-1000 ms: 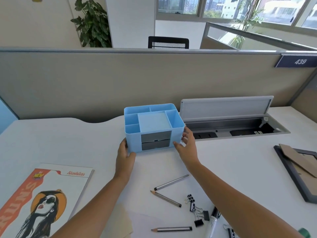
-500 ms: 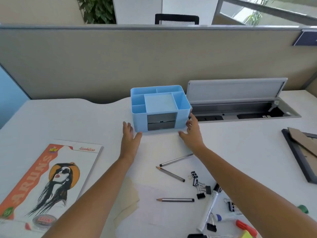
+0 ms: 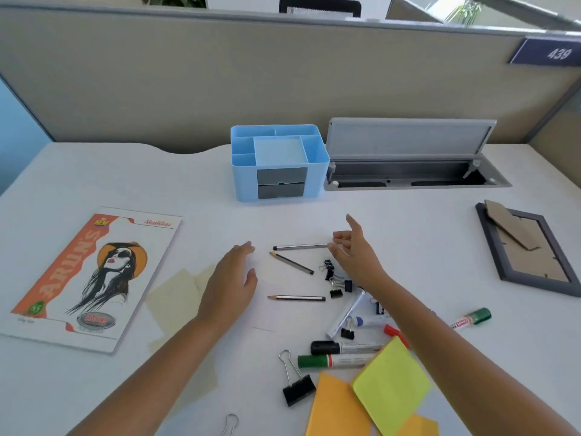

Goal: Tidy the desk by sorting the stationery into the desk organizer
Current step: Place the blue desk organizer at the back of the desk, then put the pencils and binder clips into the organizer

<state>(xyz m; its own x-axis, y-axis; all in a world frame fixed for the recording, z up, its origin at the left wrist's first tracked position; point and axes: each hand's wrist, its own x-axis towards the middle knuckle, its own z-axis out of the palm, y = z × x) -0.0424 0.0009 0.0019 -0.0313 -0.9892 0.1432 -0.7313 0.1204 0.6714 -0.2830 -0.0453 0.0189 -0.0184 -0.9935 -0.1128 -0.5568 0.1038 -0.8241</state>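
Note:
The blue desk organizer point(image 3: 314, 171) stands at the back of the desk, with two grey drawers in its front. Three pencils lie before me: one farthest point(image 3: 300, 247), one slanted point(image 3: 292, 263), one nearest point(image 3: 297, 298). My right hand point(image 3: 355, 256) hovers at the right end of the farthest pencil, its loosely bent fingertips touching or almost touching the tip, with nothing gripped. My left hand point(image 3: 232, 278) is flat and open, palm down, just left of the pencils. Small binder clips point(image 3: 334, 283), markers point(image 3: 342, 360) and sticky notes point(image 3: 393, 388) lie to the right.
A magazine point(image 3: 91, 278) lies at the left. An open cable tray point(image 3: 408, 171) sits right of the organizer. A dark photo frame point(image 3: 531, 250) lies face down at the right. A large binder clip point(image 3: 297, 385) and a green-capped marker point(image 3: 471, 319) lie nearer me.
Both hands have left the organizer's sides and drawn back toward me. The right hand now sits at the farthest pencil's end; the left hovers beside the pencils. The view tilted downward.

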